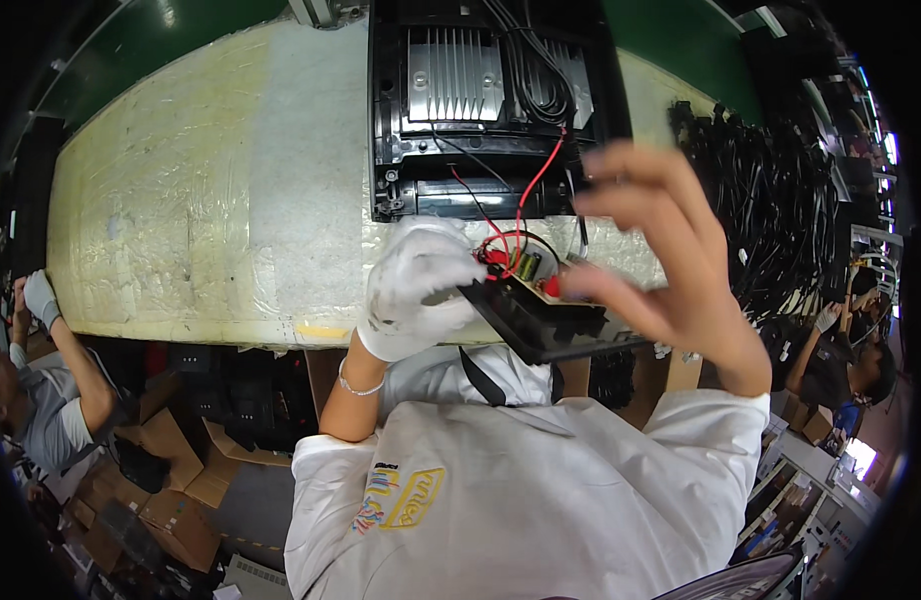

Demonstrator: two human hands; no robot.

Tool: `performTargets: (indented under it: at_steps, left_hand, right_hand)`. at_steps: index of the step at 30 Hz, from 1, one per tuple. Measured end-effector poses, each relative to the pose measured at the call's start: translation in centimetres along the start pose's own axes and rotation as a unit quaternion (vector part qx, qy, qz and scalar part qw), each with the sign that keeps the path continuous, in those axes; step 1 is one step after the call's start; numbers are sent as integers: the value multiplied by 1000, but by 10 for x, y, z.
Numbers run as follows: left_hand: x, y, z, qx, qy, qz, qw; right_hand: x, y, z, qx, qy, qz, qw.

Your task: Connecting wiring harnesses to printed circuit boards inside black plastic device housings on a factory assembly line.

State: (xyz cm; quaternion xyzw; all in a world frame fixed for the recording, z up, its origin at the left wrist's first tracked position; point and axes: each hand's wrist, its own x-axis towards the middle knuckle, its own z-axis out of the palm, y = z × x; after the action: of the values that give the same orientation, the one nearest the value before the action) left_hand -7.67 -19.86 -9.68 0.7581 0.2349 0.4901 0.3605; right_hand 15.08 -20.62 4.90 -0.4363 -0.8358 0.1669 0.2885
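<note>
My left hand (416,285), in a white glove, closes on the left edge of a black plastic panel (546,335), tilted at the table's near edge. On the panel's inner side sits a circuit board (531,268) with red and green parts, partly hidden by wires. Red and black wires (521,205) run from it to a large black housing (431,160) with finned metal heat sinks (451,75). My bare right hand (671,245) hovers over the panel's right side, fingers spread and slightly blurred. Its thumb is close to a red part on the board; whether it touches cannot be seen.
A bundle of black cable (546,85) lies on the housing. The table (201,200) has a plastic-covered top. Many black cables (771,200) are piled at the right. Other people work at far left and far right; cardboard boxes (181,520) stand on the floor at left.
</note>
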Motion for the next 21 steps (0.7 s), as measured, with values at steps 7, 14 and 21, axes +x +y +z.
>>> performTargets:
  at_steps: [7,14,21]
  left_hand:
    - [1,24,-14,148,-29,45,987]
    - [105,59,-86,345,43,-64,935]
    - [130,20,-72,196,-62,-173,963]
  right_hand:
    - [-84,-9,-17,-196,-116,-88,970]
    - [62,12,-63,-112,104,-116,981]
    - [130,155,-7,-111,177,94,973]
